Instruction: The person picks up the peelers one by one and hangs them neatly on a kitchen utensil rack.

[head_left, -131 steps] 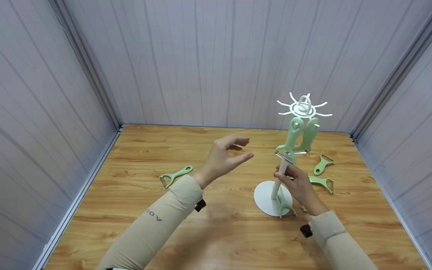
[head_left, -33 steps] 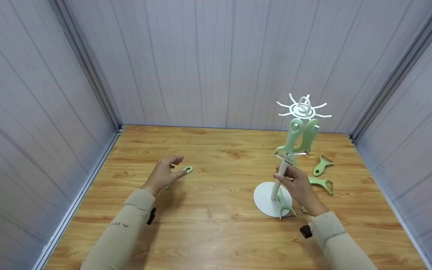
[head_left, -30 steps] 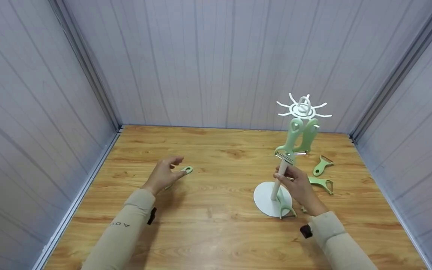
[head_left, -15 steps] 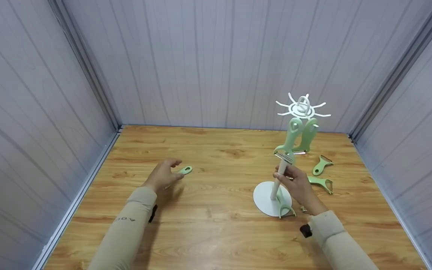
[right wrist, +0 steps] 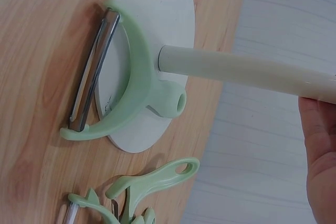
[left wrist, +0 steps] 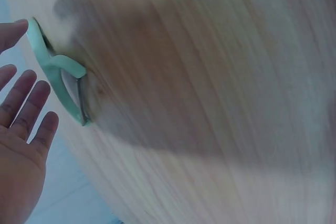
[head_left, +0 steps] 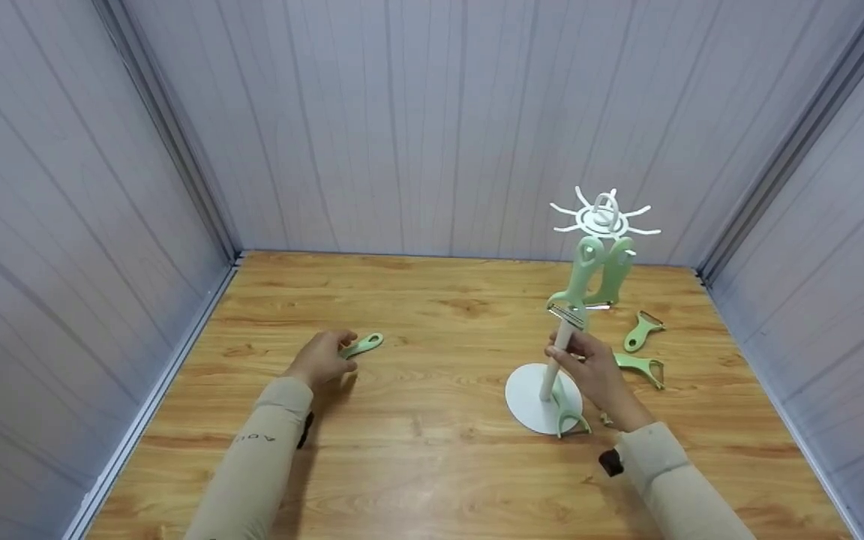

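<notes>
Left grip (head_left: 323, 358), fingers (left wrist: 35, 98) apart, beside one peeler (head_left: 364, 345); right grip (head_left: 595, 371) clamped on one pole (right wrist: 231, 69); two hanging peelers (head_left: 581, 277), one based peeler (right wrist: 137, 80).

Here's the right hand (right wrist: 321, 156) at 4 o'clock, fingers against the pole (right wrist: 236, 69), which runs in from 3 o'clock to the white base (right wrist: 157, 9)! Over that base, 1 green peeler (right wrist: 139, 66), its blade (right wrist: 99, 72) jutting past the rim at 9 o'clock, holed end towards 4! More peelers (right wrist: 139, 192) at 6 to 7 o'clock on the wooden table (right wrist: 31, 77), 1 handle (right wrist: 168, 177) pointing to 2. Pale wall (right wrist: 273, 24) at 2 o'clock!
</notes>
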The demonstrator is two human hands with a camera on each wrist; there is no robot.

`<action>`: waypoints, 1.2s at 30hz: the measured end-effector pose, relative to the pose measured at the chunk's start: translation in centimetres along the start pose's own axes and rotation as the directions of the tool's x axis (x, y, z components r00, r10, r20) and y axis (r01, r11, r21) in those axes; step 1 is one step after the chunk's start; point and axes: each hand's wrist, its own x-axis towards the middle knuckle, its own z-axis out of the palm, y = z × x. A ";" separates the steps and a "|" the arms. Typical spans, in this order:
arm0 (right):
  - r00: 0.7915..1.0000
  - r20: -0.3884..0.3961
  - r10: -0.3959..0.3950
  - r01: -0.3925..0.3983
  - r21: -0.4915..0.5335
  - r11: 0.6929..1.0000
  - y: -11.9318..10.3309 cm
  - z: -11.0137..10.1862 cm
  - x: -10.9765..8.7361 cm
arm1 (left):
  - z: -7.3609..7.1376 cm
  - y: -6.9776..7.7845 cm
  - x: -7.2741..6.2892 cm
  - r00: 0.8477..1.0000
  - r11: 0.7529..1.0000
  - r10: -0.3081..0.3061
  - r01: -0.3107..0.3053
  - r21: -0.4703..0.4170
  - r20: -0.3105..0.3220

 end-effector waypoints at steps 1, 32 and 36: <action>1.000 0.001 -0.002 0.002 0.002 1.000 0.0 0.0 0.0 | 0.0 0.0 0.0 1.000 1.000 -0.002 0.002 0.002 -0.002; 1.000 0.008 0.013 -0.013 -0.006 1.000 0.0 -0.1 0.1 | 1.1 0.2 0.7 0.994 0.991 -0.094 0.088 0.105 0.057; 1.000 0.015 0.026 -0.026 -0.009 1.000 0.1 -0.2 0.1 | 1.1 0.2 0.8 0.995 0.991 -0.088 0.081 0.110 0.053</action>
